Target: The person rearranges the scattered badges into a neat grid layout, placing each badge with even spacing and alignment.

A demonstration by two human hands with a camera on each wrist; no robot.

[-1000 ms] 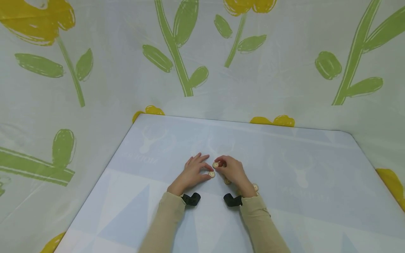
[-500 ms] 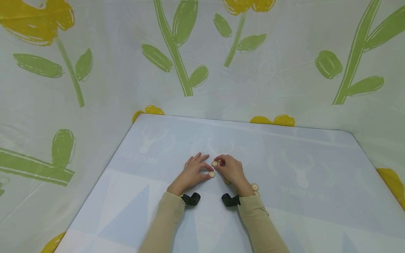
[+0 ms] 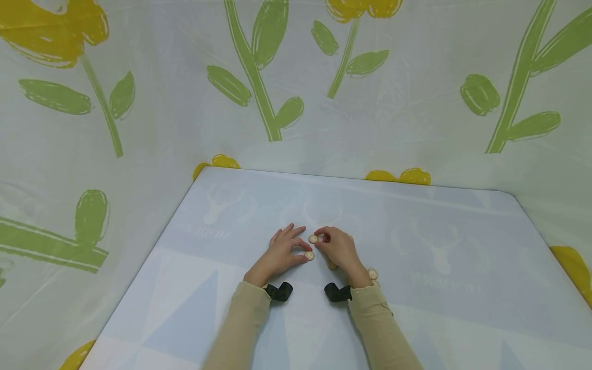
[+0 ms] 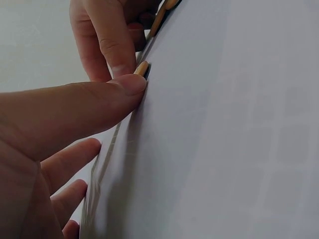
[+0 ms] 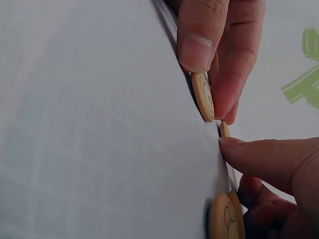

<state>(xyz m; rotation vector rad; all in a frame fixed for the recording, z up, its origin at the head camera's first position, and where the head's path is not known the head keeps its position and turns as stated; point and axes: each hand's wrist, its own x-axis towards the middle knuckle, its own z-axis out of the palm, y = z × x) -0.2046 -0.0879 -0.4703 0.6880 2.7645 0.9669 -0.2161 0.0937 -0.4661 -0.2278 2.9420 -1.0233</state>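
A small round wooden disc with a line drawing on its face (image 3: 309, 255) lies on the table between the thumb and forefinger of my left hand (image 3: 280, 255); the other left fingers spread out. Just beyond it, my right hand (image 3: 339, 249) pinches a second wooden disc (image 3: 313, 239) by its edge. The two discs are close but apart in the head view. The right wrist view shows the left hand's disc (image 5: 203, 97) lying low against the tabletop, while the right thumb partly covers the other disc (image 5: 225, 130).
Another wooden disc (image 3: 332, 265) lies under my right hand, partly hidden. Beside the right wrist is one more disc (image 3: 372, 274), with a further one partly covered by the sleeve. The pale blue patterned table (image 3: 439, 221) meets a flower-printed cloth (image 3: 176, 103) behind.
My right hand has shifted slightly leftward and away from me with its disc, showing more of the discs beside the wrist. The left hand and its disc keep their place.
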